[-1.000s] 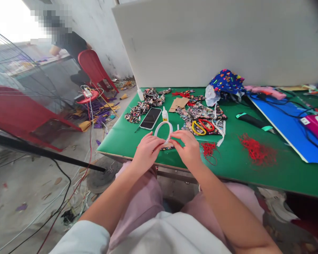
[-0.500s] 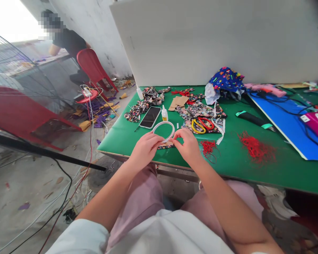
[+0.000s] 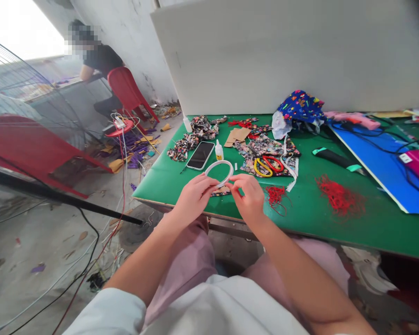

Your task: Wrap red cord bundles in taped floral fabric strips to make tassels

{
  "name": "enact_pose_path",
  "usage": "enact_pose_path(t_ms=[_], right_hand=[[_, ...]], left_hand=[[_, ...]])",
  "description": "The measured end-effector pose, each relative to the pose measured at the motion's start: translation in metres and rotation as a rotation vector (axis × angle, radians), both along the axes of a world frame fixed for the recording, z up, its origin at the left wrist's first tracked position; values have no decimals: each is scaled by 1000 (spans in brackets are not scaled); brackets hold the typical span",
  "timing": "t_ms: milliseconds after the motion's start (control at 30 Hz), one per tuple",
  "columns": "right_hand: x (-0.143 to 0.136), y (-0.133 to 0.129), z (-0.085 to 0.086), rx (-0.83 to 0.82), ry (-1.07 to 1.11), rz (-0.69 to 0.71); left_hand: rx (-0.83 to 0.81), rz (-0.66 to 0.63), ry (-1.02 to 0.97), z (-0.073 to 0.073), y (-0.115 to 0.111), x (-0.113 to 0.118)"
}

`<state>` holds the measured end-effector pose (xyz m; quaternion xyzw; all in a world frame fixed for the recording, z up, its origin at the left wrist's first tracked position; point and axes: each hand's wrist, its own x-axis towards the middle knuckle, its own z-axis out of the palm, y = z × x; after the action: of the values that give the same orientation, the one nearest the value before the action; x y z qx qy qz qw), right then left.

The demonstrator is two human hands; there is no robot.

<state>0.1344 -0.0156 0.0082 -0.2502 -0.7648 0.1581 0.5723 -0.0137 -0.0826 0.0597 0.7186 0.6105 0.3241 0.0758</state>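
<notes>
A thin white ring point(image 3: 219, 164) is held up over the front edge of the green table. My left hand point(image 3: 195, 197) pinches its near left side between thumb and fingers. At the ring's right side, my right hand point(image 3: 247, 195) has its thumb and fingertips pressed together; whatever is between them is too small to make out. Below the ring lies a small piece of floral fabric point(image 3: 221, 191), partly covered by my hands. Just beyond are a small glue bottle point(image 3: 219, 151), a phone point(image 3: 200, 155) and scissors point(image 3: 268, 165) with yellow and red handles.
Floral fabric strips point(image 3: 195, 135), brown card pieces point(image 3: 238, 136) and red thread piles point(image 3: 337, 195) lie on the green table point(image 3: 300, 223). A box cutter point(image 3: 337, 159) and blue board point(image 3: 377, 163) are at right. Another person point(image 3: 103, 60) sits at the far left.
My right hand's fingers have shifted slightly at the ring's right side. My left hand keeps its hold on the ring. The whole view has swung a little.
</notes>
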Motion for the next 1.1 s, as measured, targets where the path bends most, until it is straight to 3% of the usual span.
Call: enact_pose_path(t_ms=[267,600,700,900,1100], right_hand=[[0,2,3,-13,-4,8],[-4,6,-3,-519,126,217],[-3,6,-1,-466,60,200],[-3,1,0,-126,-58,19],[-7,0,-5,-91,-49,52]], left_hand=[[-27,56,-98,-4,1,3],[-49,213,-163,-14,5,7],[-22,237,-132,-17,4,7],[27,279,-91,-15,4,11],[-3,295,-99,-6,2,17]])
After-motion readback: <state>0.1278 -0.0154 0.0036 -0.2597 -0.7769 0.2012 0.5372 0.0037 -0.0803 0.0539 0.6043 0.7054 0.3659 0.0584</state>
